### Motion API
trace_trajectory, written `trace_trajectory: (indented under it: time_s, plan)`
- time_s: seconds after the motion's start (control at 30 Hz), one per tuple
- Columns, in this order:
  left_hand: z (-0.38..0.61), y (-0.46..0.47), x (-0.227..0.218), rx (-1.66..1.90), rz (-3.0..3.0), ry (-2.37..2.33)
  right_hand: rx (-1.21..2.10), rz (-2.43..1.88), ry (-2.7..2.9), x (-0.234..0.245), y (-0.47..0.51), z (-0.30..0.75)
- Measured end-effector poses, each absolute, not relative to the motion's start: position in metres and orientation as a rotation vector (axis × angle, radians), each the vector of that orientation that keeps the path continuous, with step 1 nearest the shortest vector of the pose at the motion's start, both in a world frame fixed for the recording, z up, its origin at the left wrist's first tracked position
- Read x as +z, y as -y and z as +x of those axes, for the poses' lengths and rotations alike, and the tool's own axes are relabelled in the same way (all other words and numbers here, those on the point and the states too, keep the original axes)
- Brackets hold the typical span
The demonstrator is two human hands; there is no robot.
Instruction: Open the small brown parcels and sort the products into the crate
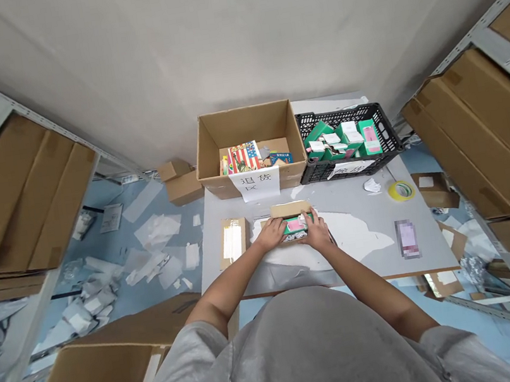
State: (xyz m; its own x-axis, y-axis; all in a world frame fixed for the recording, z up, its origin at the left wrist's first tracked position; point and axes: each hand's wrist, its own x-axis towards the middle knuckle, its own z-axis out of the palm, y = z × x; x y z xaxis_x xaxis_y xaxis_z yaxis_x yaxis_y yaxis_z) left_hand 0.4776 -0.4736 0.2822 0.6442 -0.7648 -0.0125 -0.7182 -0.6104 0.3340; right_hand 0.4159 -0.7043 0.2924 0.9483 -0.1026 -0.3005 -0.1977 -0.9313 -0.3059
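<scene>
My left hand (271, 234) and my right hand (317, 230) both grip a small green and pink box (295, 225) over a little open cardboard carton (289, 209) on the grey table (356, 198). Fingers of both hands curl around the ends of the green box. White plastic wrapping (352, 237) lies under and beside my hands. A flat brown parcel with a white label (233, 241) rests just left of my left hand.
At the table's back stand an open cardboard box (246, 130) with books and a black crate (344, 115) of green boxes. A yellow tape roll (400, 190) lies at the right. Shelves of cartons flank both sides; torn wrapping (106, 283) litters the blue floor.
</scene>
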Motion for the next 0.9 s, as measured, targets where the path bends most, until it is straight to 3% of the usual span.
trace_trajectory:
  time_s: [0.27,0.9]
  plan:
    - [0.478,0.468,0.280,-0.164,2.274,0.859,0.621,-2.697,-0.167,0.305,0.711,0.426]
    - [0.507,0.459,0.374,-0.060,2.087,0.663,0.251,-2.706,-0.133,0.297,0.697,0.408]
